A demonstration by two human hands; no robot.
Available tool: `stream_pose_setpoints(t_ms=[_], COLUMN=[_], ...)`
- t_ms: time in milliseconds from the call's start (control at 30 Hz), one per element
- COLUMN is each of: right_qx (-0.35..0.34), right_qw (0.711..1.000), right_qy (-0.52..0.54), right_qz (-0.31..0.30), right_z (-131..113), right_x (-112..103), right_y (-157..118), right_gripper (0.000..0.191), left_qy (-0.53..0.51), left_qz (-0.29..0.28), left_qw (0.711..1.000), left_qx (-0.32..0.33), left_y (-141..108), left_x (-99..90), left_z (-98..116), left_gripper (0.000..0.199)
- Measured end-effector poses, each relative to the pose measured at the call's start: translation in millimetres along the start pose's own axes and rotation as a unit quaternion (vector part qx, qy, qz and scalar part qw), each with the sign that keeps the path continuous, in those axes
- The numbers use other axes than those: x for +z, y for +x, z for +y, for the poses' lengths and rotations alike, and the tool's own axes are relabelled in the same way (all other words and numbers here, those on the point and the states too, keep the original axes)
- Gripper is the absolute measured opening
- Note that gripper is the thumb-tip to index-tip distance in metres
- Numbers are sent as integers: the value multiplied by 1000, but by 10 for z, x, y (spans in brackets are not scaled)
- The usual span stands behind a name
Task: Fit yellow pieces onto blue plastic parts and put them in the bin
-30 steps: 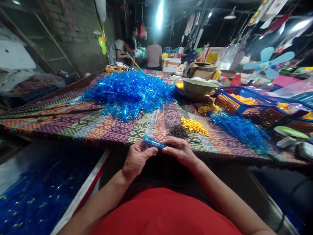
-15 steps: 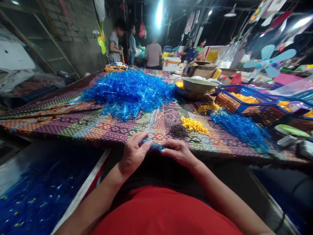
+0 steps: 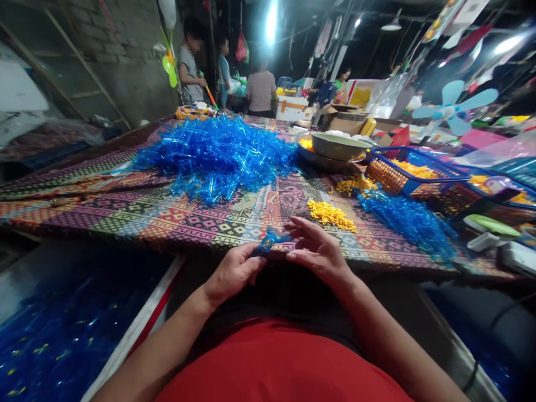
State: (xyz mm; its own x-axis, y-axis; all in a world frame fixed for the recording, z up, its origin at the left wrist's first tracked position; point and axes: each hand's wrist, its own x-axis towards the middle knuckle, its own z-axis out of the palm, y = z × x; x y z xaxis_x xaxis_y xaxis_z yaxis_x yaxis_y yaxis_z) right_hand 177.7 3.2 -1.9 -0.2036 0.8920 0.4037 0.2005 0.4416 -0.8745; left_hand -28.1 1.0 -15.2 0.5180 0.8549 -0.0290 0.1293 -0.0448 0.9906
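Pinching a small blue plastic piece (image 3: pixel 268 243) between the fingers of our left hand (image 3: pixel 233 272), we hold it just over the near edge of the tabletop (image 3: pixel 180 223), while our right hand (image 3: pixel 317 249) stays spread open just beside it.

No readable text; hanging paper signs (image 3: pixel 458 17) too blurred, small.
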Motion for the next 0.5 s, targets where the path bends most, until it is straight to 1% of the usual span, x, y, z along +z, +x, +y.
stream_pose_setpoints(t_ms=[67, 100, 167, 233, 267, 333, 400, 433, 500], right_qx=[62, 82, 99, 79, 59, 17, -11, -19, -25], right_qw=[993, 988, 983, 987, 990, 995, 995, 994, 994], right_qy=[94, 120, 126, 85, 57, 4, -41, -55, -59], right_qz=[34, 49, 85, 112, 114, 101, 91, 89, 91], right_z=[39, 48, 39, 2, -22, -70, -103, -110, -105], right_x=[86, 130, 194, 206, 193, 147, 107, 98, 106], right_y=[-57, -76, -94, -87, -80, -64, -54, -52, -53], right_gripper=[59, 57, 50, 39, 33, 27, 25, 25, 30], left_qy=[-6, 3, 34, 57, 59, 43, 7, -18, -71], left_qz=[47, 65, 101, 124, 123, 102, 85, 88, 114], left_qw=[999, 997, 992, 988, 987, 990, 993, 993, 989], left_qx=[21, 34, 61, 78, 82, 83, 76, 71, 61], left_y=[-19, -19, -12, -6, -7, -13, -20, -20, -12], left_x=[92, 143, 234, 291, 304, 311, 316, 324, 352], left_z=[-63, -85, -112, -121, -119, -110, -105, -106, -110], left_gripper=[30, 31, 33, 38, 40, 43, 44, 44, 47])
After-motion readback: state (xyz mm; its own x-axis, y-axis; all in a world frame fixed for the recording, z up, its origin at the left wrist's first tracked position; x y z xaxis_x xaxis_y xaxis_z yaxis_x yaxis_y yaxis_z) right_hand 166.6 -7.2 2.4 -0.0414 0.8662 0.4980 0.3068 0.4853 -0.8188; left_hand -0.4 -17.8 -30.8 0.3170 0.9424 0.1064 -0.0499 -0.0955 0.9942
